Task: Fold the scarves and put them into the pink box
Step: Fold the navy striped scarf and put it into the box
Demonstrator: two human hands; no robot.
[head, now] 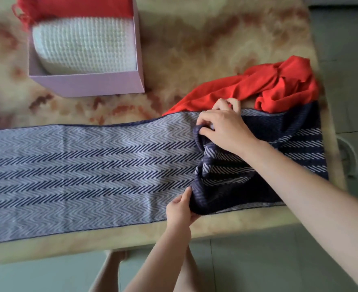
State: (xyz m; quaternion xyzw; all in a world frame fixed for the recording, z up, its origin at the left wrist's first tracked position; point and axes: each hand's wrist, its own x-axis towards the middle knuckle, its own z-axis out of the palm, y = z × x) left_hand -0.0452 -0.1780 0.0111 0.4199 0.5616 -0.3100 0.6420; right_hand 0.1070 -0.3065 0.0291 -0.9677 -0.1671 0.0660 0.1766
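Hands grip scarf; box: white+red scarves.

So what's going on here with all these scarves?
A person is folding the navy-and-white herringbone scarf, which lies stretched across the marble-patterned table. The left-hand grip pinches its turned-over dark end at the near edge, and the right-hand grip pinches it at the far edge. A crumpled red scarf lies beside it, not yet folded. The pink box already holds a white knitted scarf and a red fringed scarf.
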